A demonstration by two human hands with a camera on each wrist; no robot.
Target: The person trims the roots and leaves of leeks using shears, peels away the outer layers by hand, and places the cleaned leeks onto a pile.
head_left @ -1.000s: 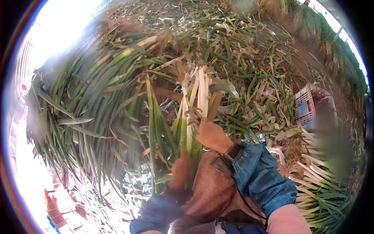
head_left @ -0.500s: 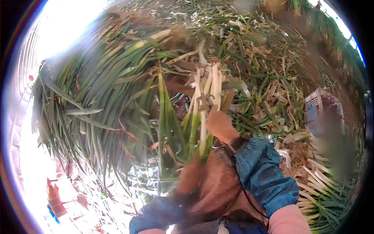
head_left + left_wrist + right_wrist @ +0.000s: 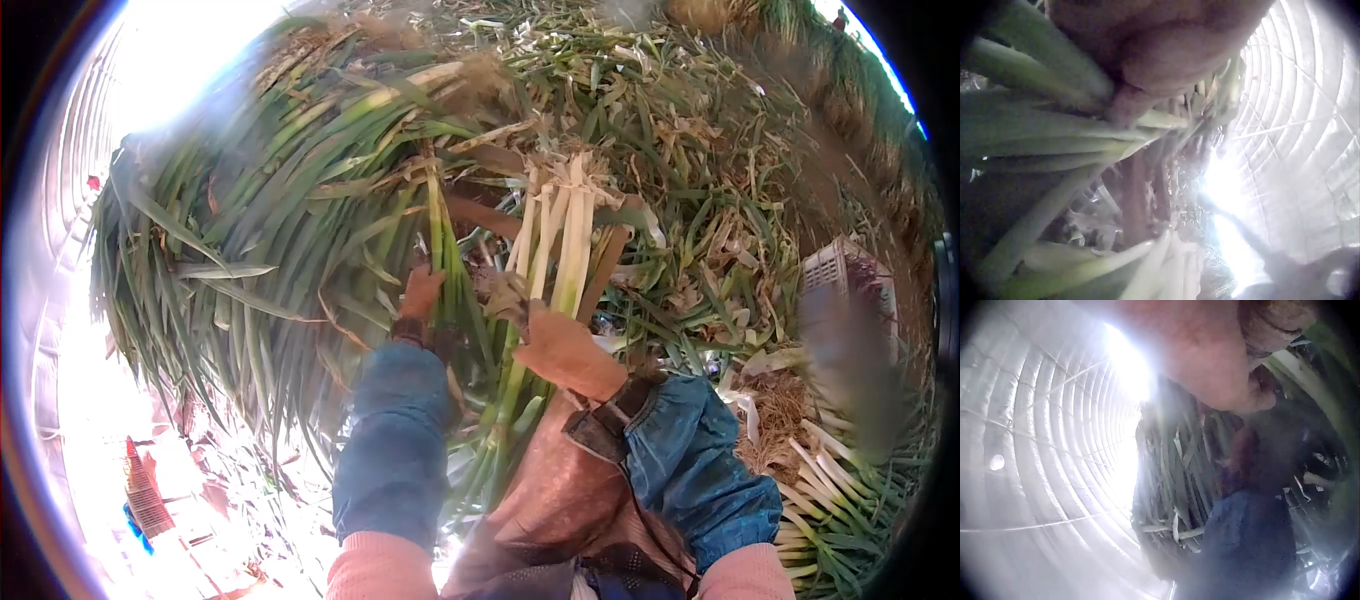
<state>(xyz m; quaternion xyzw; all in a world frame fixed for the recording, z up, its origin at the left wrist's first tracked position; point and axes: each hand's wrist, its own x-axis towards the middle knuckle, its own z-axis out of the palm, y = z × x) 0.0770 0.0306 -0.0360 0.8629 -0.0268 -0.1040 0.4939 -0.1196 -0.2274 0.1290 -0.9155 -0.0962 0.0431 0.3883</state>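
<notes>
In the head view my left hand (image 3: 423,290) grips the leaves of a large green onion (image 3: 437,205) at the edge of a leafy heap. My right hand (image 3: 570,350), its fingers curled and fitted with worn brownish coverings (image 3: 507,297), holds a few pale-stemmed green onions (image 3: 575,240). Their roots point away from me and their leaves run down beside my thigh. From the left wrist, my hand (image 3: 1172,44) shows dark above green stalks (image 3: 1054,147). In the right wrist view my right hand (image 3: 1210,356) fills the top, a stalk (image 3: 1300,372) beside it.
The heap of leafy green onions (image 3: 250,220) lies left. Stripped leaves (image 3: 680,170) litter the ground ahead. Cleaned green onions (image 3: 830,480) lie in a row at right, near a plastic crate (image 3: 825,270). A curved, ribbed light wall (image 3: 1041,450) stands beyond the heap.
My left hand has left the lower leaves of the held bunch and moved up and forward to a separate stalk. My right hand stays at the bunch, its fingers shifted slightly lower.
</notes>
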